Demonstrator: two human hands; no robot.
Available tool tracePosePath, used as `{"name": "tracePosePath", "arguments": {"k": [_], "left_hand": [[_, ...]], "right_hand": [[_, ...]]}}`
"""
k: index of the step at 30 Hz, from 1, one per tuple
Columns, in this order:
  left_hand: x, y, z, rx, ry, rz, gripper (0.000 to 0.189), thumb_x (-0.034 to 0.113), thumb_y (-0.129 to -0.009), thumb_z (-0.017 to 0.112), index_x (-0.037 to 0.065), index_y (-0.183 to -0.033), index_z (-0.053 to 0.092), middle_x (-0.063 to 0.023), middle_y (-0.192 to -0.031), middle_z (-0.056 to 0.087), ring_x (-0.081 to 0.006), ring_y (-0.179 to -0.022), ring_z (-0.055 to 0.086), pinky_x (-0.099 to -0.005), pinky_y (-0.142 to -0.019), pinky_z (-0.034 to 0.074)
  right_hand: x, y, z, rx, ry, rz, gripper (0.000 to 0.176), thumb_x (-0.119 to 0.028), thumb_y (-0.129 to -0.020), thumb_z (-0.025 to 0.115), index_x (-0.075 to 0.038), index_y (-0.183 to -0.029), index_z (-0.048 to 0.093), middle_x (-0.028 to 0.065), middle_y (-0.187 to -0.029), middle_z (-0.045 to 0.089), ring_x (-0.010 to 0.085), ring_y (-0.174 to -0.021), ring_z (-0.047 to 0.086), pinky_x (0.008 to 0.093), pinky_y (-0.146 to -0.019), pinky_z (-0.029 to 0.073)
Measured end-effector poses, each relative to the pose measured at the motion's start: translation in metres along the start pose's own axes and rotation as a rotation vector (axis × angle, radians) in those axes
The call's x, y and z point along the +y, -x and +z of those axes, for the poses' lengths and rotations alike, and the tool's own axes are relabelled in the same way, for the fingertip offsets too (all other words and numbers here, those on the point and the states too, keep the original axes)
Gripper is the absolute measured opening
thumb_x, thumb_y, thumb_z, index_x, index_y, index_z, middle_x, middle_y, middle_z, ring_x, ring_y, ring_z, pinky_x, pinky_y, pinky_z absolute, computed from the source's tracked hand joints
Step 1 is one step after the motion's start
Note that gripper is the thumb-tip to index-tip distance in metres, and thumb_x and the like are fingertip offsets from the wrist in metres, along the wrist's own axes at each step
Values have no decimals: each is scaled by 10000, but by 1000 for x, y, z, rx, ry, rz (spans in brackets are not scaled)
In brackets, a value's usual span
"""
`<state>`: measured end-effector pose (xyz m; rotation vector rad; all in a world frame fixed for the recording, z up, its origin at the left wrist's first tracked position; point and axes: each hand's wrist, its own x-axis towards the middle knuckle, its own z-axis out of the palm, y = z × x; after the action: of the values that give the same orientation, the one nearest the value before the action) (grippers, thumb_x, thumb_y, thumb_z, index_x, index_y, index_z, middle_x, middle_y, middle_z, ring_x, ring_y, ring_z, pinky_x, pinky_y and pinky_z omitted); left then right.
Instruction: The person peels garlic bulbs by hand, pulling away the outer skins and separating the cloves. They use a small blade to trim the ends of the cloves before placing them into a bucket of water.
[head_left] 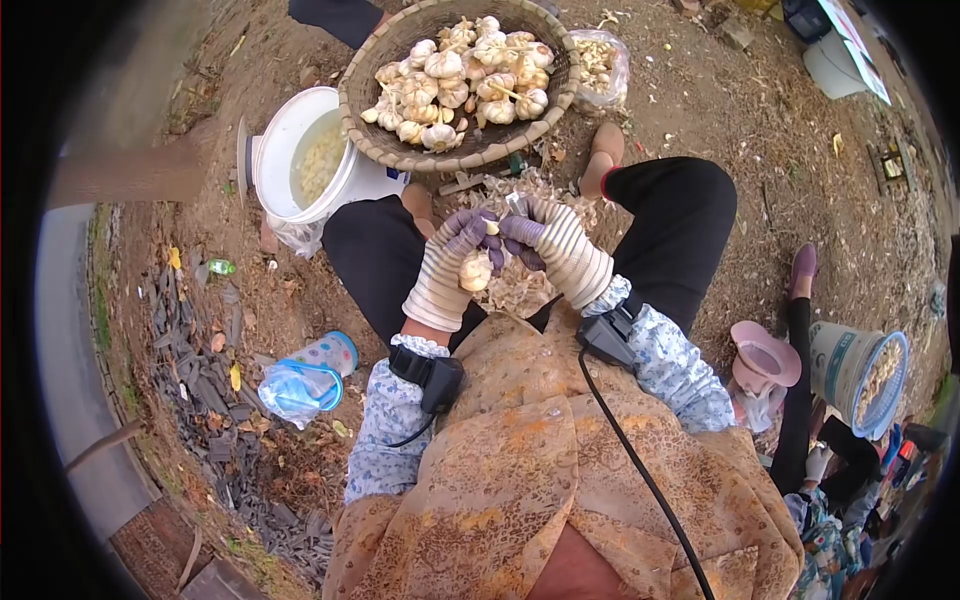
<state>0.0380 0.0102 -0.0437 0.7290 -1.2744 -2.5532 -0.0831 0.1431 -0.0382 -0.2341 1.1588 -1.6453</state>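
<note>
Both my hands wear striped gloves with purple fingers and meet above my lap. A garlic bulb (475, 271) rests in my left hand (452, 262), whose fingers are closed; a pale clove (491, 227) shows at its fingertips. My right hand (553, 245) is closed close beside the clove, with a small light-coloured tool (515, 204) sticking up from its fingers. Beyond my hands, a round woven basket (372, 140) holds many garlic bulbs. To its left stands a white bucket (268, 165) with peeled cloves in liquid.
Garlic skins (520, 285) lie between my feet. A plastic bag of cloves (600, 70) is right of the basket. At the left are a patterned container (335, 352) and a blue plastic bag (300, 393). Another person, a pink hat (765, 355) and a bucket (835, 370) are at the right.
</note>
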Motion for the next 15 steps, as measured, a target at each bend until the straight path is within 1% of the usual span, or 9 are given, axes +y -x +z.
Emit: {"name": "tracePosePath", "arguments": {"k": [2,3,4,6,8,9,11,14,15], "left_hand": [[-2,1,1,-109,144,-53,323,275,-900,681,18,-1083,611,-64,-774,627,-159,-633,610,-259,-535,492],[-3,0,1,-109,143,-52,323,275,-900,681,18,-1083,611,-64,-774,627,-159,-633,610,-259,-535,492],[-4,-1,0,-100,223,-98,324,280,-905,675,19,-1084,608,-63,-772,625,-157,-633,613,-262,-524,491],[1,-2,3,-91,303,-145,324,285,-910,668,20,-1084,605,-62,-771,623,-156,-633,616,-265,-514,491],[12,0,9,-43,265,-238,343,297,-907,673,19,-1096,602,-53,-780,622,-151,-631,614,-259,-516,490],[10,-2,6,-42,266,-238,343,297,-907,673,19,-1096,602,-53,-780,622,-151,-631,614,-259,-516,490],[5,-7,-2,-61,-43,-179,359,294,-900,677,14,-1113,605,-52,-791,623,-149,-626,614,-255,-517,492],[10,-3,0,-30,-14,-180,366,275,-891,685,6,-1128,609,-47,-797,621,-140,-605,604,-250,-507,475],[14,-3,-1,-28,-16,-176,366,275,-891,685,6,-1128,609,-47,-797,621,-140,-605,604,-250,-507,475]], "right_hand": [[0,0,-2,-4,-26,15,199,-229,-917,636,-31,-920,617,-26,-671,545,26,-468,411,183,-416,295],[0,0,-4,-34,-71,35,196,-231,-916,639,-36,-925,617,-30,-667,539,24,-474,410,181,-419,290],[0,0,-5,-66,-115,55,194,-233,-914,642,-41,-930,616,-34,-662,532,23,-481,409,178,-421,286],[0,0,-6,-54,-114,55,191,-233,-914,643,-45,-936,614,-38,-657,525,22,-482,404,176,-423,282],[0,0,-6,-40,-111,56,189,-234,-914,644,-49,-942,612,-42,-651,517,21,-483,398,174,-424,277],[1,0,-5,-14,-62,43,182,-229,-916,641,-52,-945,609,-45,-651,514,20,-481,394,174,-423,274],[1,0,-3,9,-11,32,176,-224,-918,639,-54,-949,606,-48,-650,510,18,-479,390,174,-422,270],[1,0,-7,-45,-71,76,145,-215,-918,636,-74,-920,601,-47,-651,507,17,-472,362,186,-422,263],[2,-1,-12,-104,-323,119,137,-215,-916,636,-87,-895,591,-47,-646,501,22,-465,346,197,-421,262]]}}
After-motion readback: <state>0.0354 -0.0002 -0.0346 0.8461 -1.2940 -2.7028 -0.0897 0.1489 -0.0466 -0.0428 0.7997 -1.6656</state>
